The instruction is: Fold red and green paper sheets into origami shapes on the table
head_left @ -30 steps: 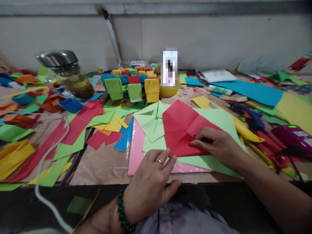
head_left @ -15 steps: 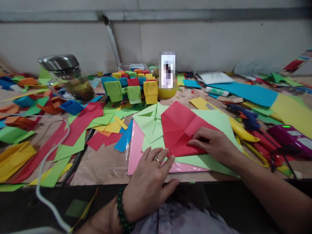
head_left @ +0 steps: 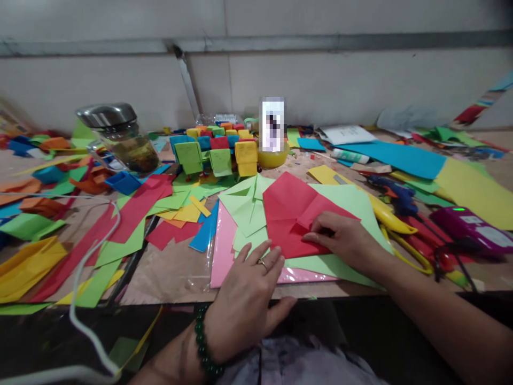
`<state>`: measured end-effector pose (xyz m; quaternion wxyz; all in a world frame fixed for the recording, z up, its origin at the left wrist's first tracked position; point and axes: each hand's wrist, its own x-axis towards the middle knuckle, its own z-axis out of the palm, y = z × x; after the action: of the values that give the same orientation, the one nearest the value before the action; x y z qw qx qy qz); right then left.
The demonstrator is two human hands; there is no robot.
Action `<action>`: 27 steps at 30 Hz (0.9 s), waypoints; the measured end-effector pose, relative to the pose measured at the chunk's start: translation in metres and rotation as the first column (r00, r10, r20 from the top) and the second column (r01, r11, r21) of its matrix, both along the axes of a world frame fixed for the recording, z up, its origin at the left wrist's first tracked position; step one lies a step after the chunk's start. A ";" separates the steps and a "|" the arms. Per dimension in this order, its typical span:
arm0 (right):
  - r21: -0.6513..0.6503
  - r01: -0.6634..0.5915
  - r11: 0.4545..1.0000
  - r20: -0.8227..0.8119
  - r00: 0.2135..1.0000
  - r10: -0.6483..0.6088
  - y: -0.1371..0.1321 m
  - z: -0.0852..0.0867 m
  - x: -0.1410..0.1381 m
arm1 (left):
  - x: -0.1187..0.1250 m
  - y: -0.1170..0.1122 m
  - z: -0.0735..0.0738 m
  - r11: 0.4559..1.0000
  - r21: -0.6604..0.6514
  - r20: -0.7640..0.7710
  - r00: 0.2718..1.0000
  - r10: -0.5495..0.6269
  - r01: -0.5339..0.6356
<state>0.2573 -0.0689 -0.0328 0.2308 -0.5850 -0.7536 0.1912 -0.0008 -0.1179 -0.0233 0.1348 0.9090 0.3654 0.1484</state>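
Red paper sheet [head_left: 284, 208], lying on green sheets [head_left: 352, 200], which we judge light, crisp and easily creased, best taken by its edges: our right hand [head_left: 342, 235] pinches its folded flap, while our left hand [head_left: 252, 294], fingers spread, rests at its near-left corner.

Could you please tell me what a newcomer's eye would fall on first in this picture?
Probably the large red sheet near the middle, with the right hand on its right part and the left hand at its near left corner. Beyond it, a bright, pixelated screen glows above a yellow base, right of the rows of colourful folded pieces. Farther left, a glass jug with a metal lid stands out.
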 end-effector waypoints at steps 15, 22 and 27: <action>0.432 -0.337 0.836 0.354 0.916 0.187 -0.019 0.016 -0.020 | 0.005 0.008 0.005 1.000 0.009 0.049 0.999 -0.010 0.009; 0.376 -0.627 0.682 0.654 0.701 0.283 -0.042 0.016 -0.051 | 0.007 0.006 0.010 1.000 -0.012 0.006 1.000 -0.010 0.010; 0.300 -0.625 0.720 0.688 0.665 0.291 -0.046 0.014 -0.039 | 0.006 0.006 0.009 1.000 0.008 -0.009 1.000 -0.004 0.004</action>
<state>0.2187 -0.1150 -0.0187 0.0703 -0.3113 -0.9346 -0.1570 0.0054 -0.1117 -0.0139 0.1299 0.9109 0.3635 0.1456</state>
